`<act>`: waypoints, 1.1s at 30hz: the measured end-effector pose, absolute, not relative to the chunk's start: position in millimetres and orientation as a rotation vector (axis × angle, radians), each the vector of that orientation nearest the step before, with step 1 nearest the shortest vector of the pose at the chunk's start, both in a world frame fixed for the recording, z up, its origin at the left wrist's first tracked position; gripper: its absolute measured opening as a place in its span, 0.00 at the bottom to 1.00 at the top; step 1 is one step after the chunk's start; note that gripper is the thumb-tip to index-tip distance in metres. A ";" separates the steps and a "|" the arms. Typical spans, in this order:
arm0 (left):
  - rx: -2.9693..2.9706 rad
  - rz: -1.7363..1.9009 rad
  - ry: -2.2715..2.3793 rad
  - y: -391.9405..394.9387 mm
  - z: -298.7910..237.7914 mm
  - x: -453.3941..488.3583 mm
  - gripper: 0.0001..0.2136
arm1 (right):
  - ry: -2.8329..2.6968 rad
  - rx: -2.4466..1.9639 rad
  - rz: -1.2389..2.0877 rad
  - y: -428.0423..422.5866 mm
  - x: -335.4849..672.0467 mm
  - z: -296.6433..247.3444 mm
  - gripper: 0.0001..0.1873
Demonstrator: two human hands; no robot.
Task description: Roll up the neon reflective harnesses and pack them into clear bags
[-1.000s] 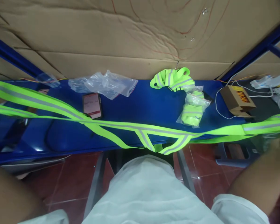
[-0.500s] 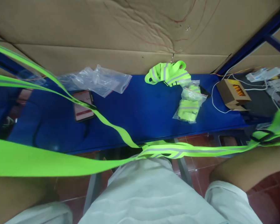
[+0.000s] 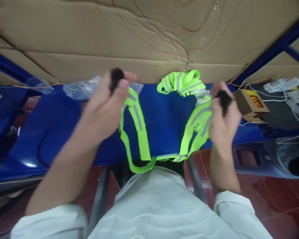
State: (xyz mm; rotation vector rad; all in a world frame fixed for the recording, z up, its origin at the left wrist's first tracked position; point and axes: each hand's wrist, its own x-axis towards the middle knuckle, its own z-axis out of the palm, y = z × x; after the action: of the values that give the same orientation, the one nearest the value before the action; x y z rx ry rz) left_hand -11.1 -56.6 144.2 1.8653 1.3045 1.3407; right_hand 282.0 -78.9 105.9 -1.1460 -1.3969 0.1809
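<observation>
A neon green reflective strap (image 3: 142, 141) with grey stripes hangs in loops between my hands, sagging over the table's front edge to my lap. My left hand (image 3: 108, 109) is closed around its left end, with a black piece (image 3: 116, 78) showing at the thumb. On the other side my right hand (image 3: 224, 124) grips the right end, and a second black piece (image 3: 224, 99) sticks out at its thumb. Blur hides what the black pieces are. Beyond the hands lies a bunched reflective strap (image 3: 179, 83). A clear bag (image 3: 202, 94) beside it is partly covered by the held strap.
Clear plastic bags (image 3: 81, 89) lie at the back left of the blue table (image 3: 161, 124). An open cardboard box (image 3: 254, 104) stands right, near white cables (image 3: 274, 98). Cardboard lines the back. A blue stool (image 3: 248, 157) stands on the floor at right.
Both hands have come in from outside the frame to above the table. The strap, stretched wide before, now hangs slack between them. The phone is now mostly hidden behind my left arm.
</observation>
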 end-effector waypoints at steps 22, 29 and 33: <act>2.894 0.395 1.368 -41.7 89.2 30.8 0.26 | -2.463 -1.364 -0.132 -53.4 231.3 93.7 0.37; 2.841 0.525 1.271 -38.6 95.6 34.2 0.23 | -2.425 -1.334 0.140 -44.6 219.2 104.2 0.45; 2.652 0.639 1.075 -33.2 86.3 32.8 0.20 | -2.401 -1.250 0.227 -40.4 213.1 105.9 0.50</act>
State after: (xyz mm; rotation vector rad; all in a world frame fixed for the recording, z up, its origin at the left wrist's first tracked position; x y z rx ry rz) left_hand 32.8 -33.2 86.3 2.6521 1.0751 0.6394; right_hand 213.1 -40.4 105.9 -1.2504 -2.4006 0.2265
